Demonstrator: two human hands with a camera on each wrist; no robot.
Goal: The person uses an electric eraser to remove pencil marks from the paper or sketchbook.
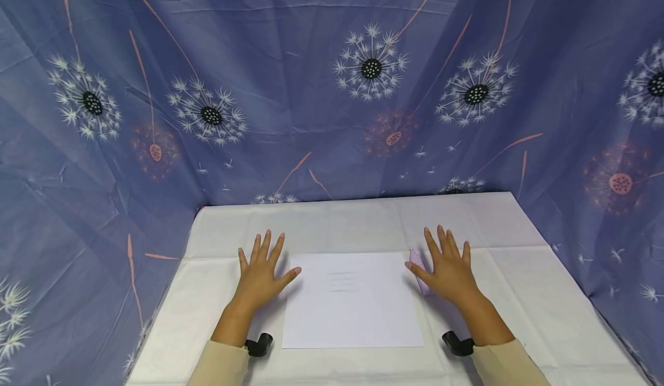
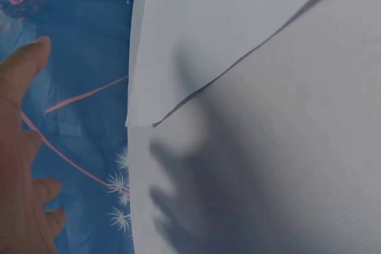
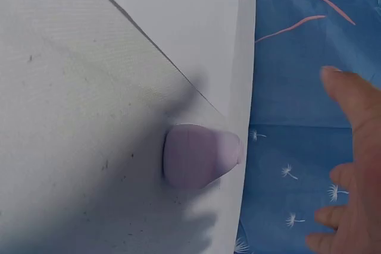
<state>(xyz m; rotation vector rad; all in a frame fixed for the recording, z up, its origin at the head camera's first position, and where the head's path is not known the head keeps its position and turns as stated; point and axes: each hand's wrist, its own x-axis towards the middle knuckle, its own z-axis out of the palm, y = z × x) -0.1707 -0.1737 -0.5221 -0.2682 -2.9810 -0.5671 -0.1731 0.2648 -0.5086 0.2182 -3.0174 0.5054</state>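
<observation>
A sheet of white paper (image 1: pixel 353 320) lies flat in the middle of the white-covered table, with several faint grey lines (image 1: pixel 343 282) near its centre. My left hand (image 1: pixel 261 279) is held over the table at the paper's left side, fingers spread and straight. On the opposite side my right hand (image 1: pixel 450 273) hovers with its fingers spread too. Neither hand holds anything. Under the right thumb and palm, partly hidden in the head view, lies a lilac object (image 3: pixel 189 156), rounded and wide at one end and narrowing to a small tip at the other.
White cloth (image 1: pixel 332 224) with fold creases covers the table. Behind it and along both sides hangs a blue curtain (image 1: pixel 290 109) printed with dandelions. A black wrist device (image 1: pixel 259 345) shows at the left cuff, another (image 1: pixel 457 344) at the right.
</observation>
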